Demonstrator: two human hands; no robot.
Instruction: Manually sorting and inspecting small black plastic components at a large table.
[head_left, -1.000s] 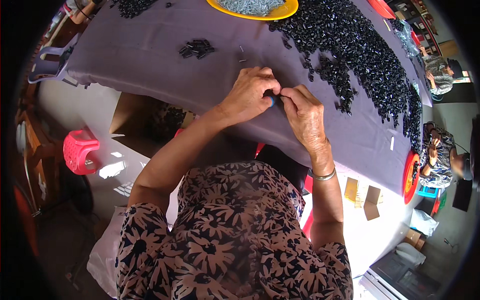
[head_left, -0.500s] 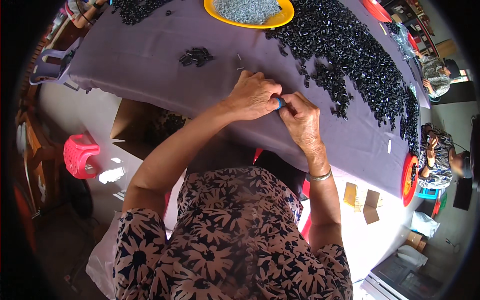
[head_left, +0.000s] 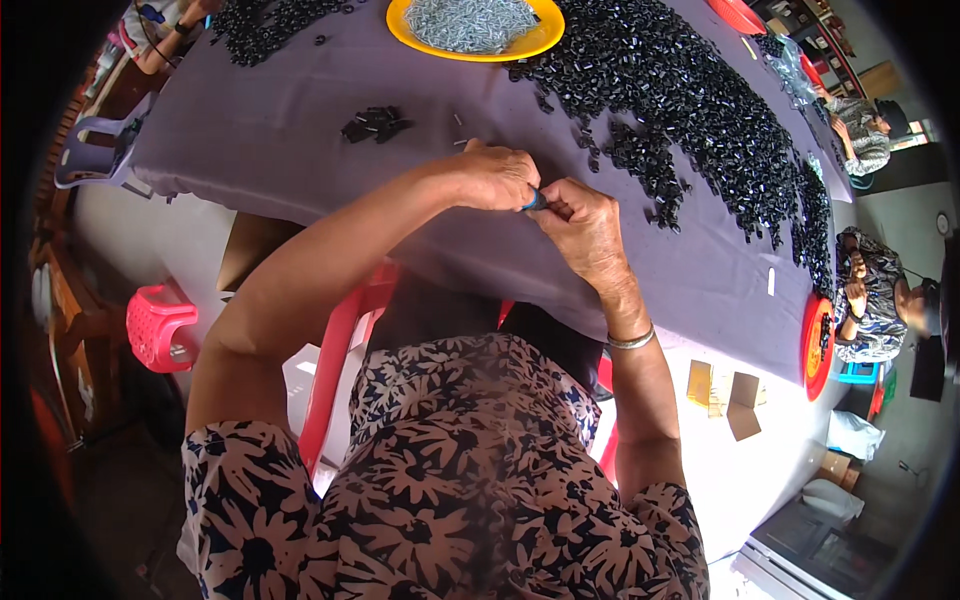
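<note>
Small blue piece [head_left: 535,200] mostly hidden between fingertips — kind impossible to make out. Purple tablecloth [head_left: 280,150], heap of black parts [head_left: 690,110], yellow dish [head_left: 475,25] of pale bits, pink stool [head_left: 160,325] on floor. Left hand [head_left: 495,178] and right hand [head_left: 585,222] curled, touching, pinching that piece together above the cloth

top [head_left: 440,470] – short-sleeved, dark with pale floral print | right wrist – silver bangle [head_left: 632,340]

Pale floor [head_left: 740,480], pink stool [head_left: 160,325], purple-clothed table [head_left: 300,150].
</note>
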